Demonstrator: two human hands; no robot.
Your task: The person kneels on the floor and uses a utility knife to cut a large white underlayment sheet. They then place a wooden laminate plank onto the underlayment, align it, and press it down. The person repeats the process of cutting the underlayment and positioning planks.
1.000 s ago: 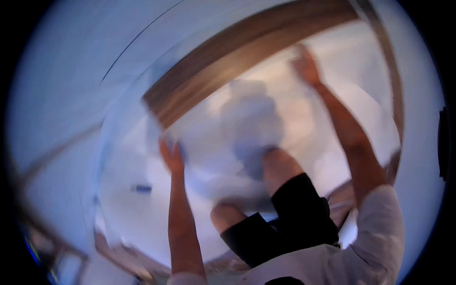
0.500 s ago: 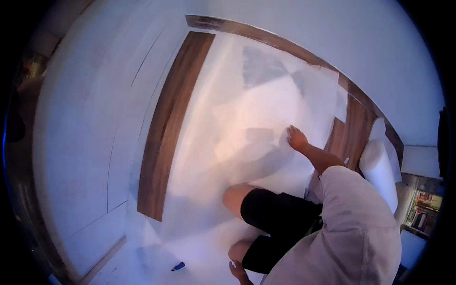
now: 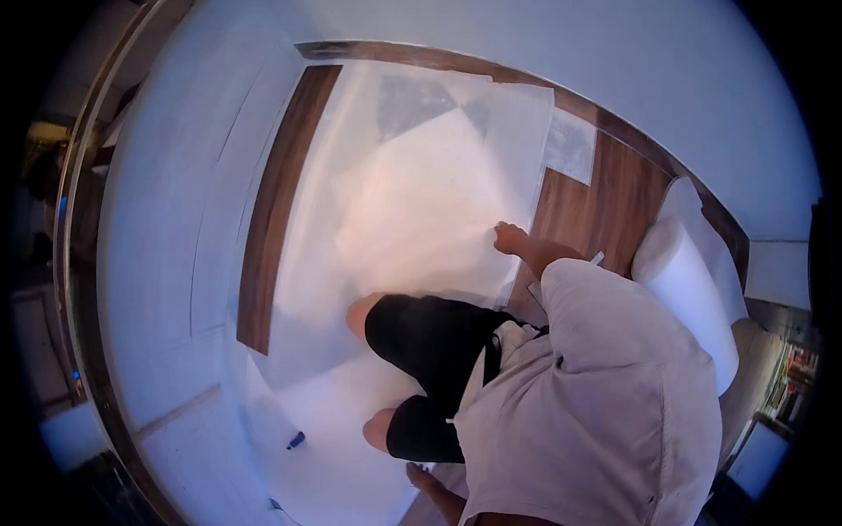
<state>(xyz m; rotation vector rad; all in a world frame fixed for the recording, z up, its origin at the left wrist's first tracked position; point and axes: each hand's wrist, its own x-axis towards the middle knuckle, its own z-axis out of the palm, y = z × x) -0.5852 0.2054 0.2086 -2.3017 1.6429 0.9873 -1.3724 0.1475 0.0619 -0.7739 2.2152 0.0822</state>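
I kneel on a large white underlay sheet (image 3: 421,202) spread over a brown wood floor (image 3: 605,202). My right hand (image 3: 509,237) reaches forward and rests on the sheet's right edge, where it meets the bare wood, with nothing in it. My left hand (image 3: 421,478) shows only partly at the lower edge, low beside my knee and resting on the floor; its fingers are too hidden to read. My knees in black shorts (image 3: 430,333) press on the sheet.
A thick roll of white underlay (image 3: 688,280) lies on the floor at my right. A strip of brown planks (image 3: 281,193) shows left of the sheet. A small blue object (image 3: 296,440) lies near my left knee. White walls border the floor.
A second ago both arms held the sheet up in front of me; it now lies flat. My right hand has come down to its right edge, my left to the floor.
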